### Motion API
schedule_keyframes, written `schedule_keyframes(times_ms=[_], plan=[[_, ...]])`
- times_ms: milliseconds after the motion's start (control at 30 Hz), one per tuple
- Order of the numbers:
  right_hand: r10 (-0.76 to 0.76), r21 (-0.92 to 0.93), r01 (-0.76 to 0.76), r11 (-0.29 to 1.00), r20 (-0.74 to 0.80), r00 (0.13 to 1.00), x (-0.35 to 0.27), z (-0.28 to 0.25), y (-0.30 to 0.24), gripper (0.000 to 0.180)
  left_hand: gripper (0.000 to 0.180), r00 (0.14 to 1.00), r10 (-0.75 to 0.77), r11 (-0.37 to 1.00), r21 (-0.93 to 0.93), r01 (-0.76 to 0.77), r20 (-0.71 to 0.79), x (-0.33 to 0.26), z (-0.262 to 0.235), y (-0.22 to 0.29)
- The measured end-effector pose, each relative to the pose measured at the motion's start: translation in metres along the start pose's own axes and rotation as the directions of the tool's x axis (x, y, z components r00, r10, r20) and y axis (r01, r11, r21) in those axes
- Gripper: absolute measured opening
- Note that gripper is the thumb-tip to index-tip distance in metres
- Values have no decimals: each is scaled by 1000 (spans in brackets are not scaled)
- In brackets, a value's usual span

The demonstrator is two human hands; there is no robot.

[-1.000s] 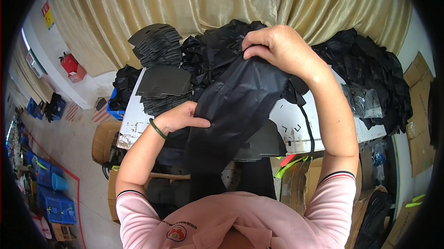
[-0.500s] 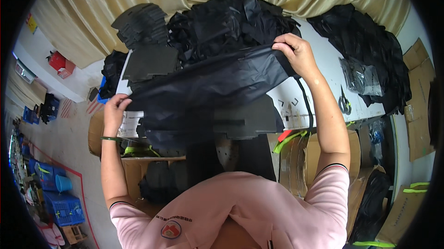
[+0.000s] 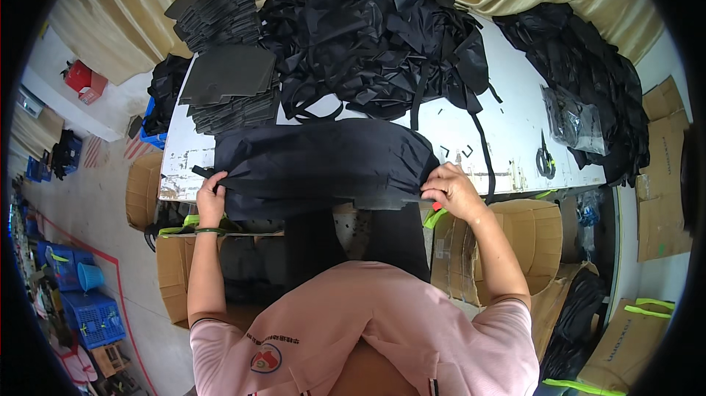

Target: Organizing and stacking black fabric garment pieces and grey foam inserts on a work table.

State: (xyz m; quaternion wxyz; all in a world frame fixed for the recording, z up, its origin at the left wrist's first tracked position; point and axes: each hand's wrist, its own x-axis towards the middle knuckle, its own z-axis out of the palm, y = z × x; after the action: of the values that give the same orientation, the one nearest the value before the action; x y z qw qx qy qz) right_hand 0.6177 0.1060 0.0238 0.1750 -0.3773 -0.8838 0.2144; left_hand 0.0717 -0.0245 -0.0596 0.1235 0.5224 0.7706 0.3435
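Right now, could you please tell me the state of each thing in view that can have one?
Black fabric: spread between both hands
Left hand: pinching its left end
Right hand: pinching its right end
Dark grey sheets: stacked in two piles
Fabric heap: loose, crumpled
Scissors: lying flat, blades unclear
Cardboard box: open-topped
Curtain: hanging in folds

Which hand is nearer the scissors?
Right. The right hand is left of the scissors, holding the black fabric; the left hand is farther left, at the fabric's opposite end.

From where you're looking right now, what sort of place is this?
Probably a small factory or workshop: there's a heap of black fabric pieces, stacked dark grey panels and blue crates.
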Motion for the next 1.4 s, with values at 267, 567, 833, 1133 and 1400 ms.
schedule_keyframes(times_ms=[267, 567, 833, 1133, 1400], plan=[[-42, 196, 57, 979, -81, 996, 53, -12, -36, 22, 50, 969, 231, 950, -234, -205, 88, 9, -29, 89], [-145, 599, 93, 795, 38, 989, 152, 83, -137, 15, 30, 604, 729, 672, -169, -721, 322, 6, 4, 216], [-86, 871, -35, 490, 88, 992, 147, 92, -125, 21, 59, 928, 346, 762, 537, -362, 136, 163, -73, 125], [-61, 817, -55, 573, 110, 992, 139, 94, -124, 15, 60, 887, 91, 821, 470, -324, 453, 211, -88, 100], [43, 893, -72, 444, 59, 997, 143, 102, -121, 13, 20, 928, 318, 943, 35, -331, 195, 170, -104, 133]])
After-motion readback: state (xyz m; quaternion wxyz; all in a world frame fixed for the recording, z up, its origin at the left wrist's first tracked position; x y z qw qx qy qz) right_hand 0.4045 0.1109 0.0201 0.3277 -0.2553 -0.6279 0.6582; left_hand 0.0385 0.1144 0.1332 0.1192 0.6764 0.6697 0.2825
